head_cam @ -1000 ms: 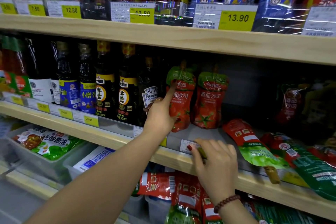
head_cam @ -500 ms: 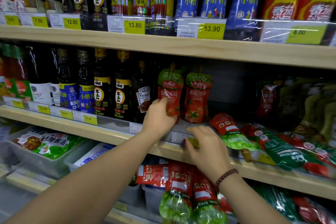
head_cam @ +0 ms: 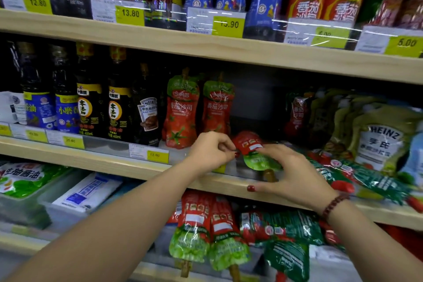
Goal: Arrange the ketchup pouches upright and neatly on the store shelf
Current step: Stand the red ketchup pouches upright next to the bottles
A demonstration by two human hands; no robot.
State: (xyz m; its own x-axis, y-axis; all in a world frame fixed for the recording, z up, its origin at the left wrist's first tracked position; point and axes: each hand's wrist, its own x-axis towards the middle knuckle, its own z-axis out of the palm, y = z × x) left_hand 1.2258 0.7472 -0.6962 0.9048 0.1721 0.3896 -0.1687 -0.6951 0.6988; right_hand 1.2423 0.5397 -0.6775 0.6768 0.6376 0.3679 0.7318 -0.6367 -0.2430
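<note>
On mid shelf (head_cam: 103,162) — 2 ketchup pouches (head_cam: 180,112) upright.

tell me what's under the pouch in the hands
Grey shelf floor shows beneath the lying pouch, its spout over the wooden edge. The left hand and right hand cover the rest.

Worn on the head, wide-angle. Faces forward and slightly down, roughly square-on to the front edge of the middle shelf (head_cam: 91,162), at close range. Takes in the upper shelf (head_cam: 206,46) edge across the top of frame. Blurred toward the right edge.
</note>
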